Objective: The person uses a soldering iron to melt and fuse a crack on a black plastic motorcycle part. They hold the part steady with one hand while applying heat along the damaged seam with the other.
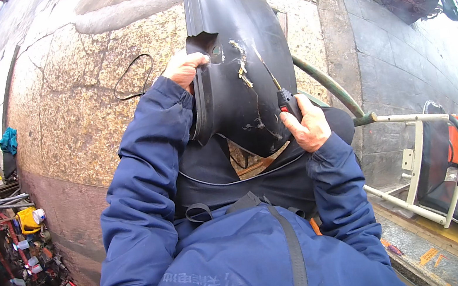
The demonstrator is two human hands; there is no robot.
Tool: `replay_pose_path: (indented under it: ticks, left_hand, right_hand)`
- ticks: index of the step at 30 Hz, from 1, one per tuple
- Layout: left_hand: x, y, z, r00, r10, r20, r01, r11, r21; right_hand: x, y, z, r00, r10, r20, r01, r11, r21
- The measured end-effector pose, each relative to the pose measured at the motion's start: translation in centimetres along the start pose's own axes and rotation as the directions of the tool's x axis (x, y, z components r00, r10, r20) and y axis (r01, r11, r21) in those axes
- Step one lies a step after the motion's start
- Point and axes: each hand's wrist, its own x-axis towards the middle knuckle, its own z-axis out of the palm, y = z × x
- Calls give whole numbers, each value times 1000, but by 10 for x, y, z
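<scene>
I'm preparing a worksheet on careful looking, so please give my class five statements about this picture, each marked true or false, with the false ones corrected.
1. The left hand grips the curved black panel. True.
2. The right hand holds scissors. False: it holds a thin-tipped tool.
3. The panel's surface is unmarked. False: it bears a rough, pale patch.
4. A dark-seated chair stands at the right. True.
5. Both sleeves are red. False: they are blue.
</scene>
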Motion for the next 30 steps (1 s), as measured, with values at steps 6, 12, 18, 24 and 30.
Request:
replay_pose_path:
  ticks: [6,12,18,24,30]
  left_hand:
    - [7,-4,-6,999,-4,53,4,1000,-6]
    - [-3,1,2,999,25,33,-23,999,-49]
    - [-6,4,5,998,-14,53,16,999,-40]
    - [-5,4,3,999,-1,47,2,1000,-7]
    - [-6,4,2,998,-19,52,18,1000,19]
  right_hand:
    - [3,-2,-4,996,-62,71,63,998,-17]
    - [7,4,-7,991,-79,106,84,995,-46]
    - [9,10,-8,989,-68,134,76,995,-57]
    - [14,14,-11,990,-77,122,81,996,-30]
    - [16,17,-12,991,-79,111,86,995,-56]
